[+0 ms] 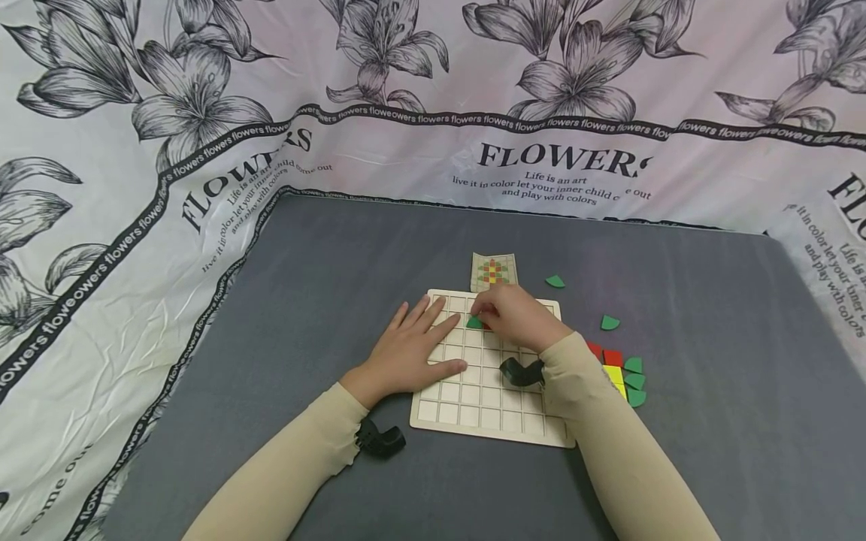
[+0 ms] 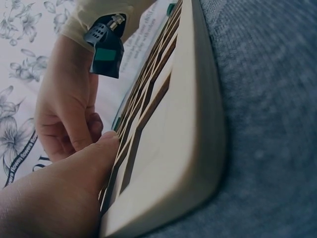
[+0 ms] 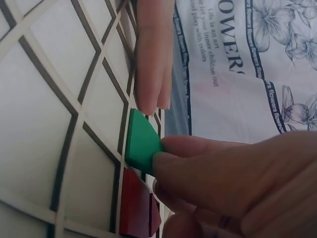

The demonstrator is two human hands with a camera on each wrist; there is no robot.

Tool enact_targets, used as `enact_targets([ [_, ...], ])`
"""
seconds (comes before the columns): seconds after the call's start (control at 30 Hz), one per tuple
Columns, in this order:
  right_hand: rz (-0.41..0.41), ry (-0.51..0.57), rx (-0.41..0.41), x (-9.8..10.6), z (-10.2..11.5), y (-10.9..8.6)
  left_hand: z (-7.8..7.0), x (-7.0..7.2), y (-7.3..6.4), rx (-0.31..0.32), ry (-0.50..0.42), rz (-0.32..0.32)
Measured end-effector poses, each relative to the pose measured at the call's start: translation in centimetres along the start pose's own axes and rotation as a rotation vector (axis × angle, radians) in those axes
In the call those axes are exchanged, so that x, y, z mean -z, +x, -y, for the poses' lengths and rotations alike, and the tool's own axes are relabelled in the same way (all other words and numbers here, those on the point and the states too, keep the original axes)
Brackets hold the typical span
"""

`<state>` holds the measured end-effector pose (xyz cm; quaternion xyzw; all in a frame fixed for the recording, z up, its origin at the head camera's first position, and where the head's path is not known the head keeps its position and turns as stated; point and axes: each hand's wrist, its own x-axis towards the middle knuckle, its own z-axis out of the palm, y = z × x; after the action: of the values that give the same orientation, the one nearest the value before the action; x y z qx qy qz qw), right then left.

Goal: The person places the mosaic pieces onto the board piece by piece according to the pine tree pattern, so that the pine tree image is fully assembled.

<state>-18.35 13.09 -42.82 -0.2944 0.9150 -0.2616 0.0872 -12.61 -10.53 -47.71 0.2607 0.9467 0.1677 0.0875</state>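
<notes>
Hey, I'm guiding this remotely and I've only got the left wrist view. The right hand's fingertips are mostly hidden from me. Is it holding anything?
Observer: Yes, the right wrist view shows the right hand pinching a green piece with a curved edge.
Operator: And the left hand? I only catch a bit of it.
Observer: In the head view, its fingers are spread apart.
Operator: What's past the far edge of the board?
Observer: A card printed with a red, yellow and green pattern, seen in the head view.
</notes>
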Motion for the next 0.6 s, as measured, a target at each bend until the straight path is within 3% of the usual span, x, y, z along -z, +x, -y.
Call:
enact_targets([
  [0.23, -0.025, -0.040, 0.046, -0.28, -0.03, -0.06, 0.06, -0.12, 0.11, 0.011, 0.020, 0.011],
  [0.6, -0.037, -0.036, 0.024, -0.25, 0.27, -0.32, 0.02, -0.04, 0.11, 0.007, 0.017, 0.012],
])
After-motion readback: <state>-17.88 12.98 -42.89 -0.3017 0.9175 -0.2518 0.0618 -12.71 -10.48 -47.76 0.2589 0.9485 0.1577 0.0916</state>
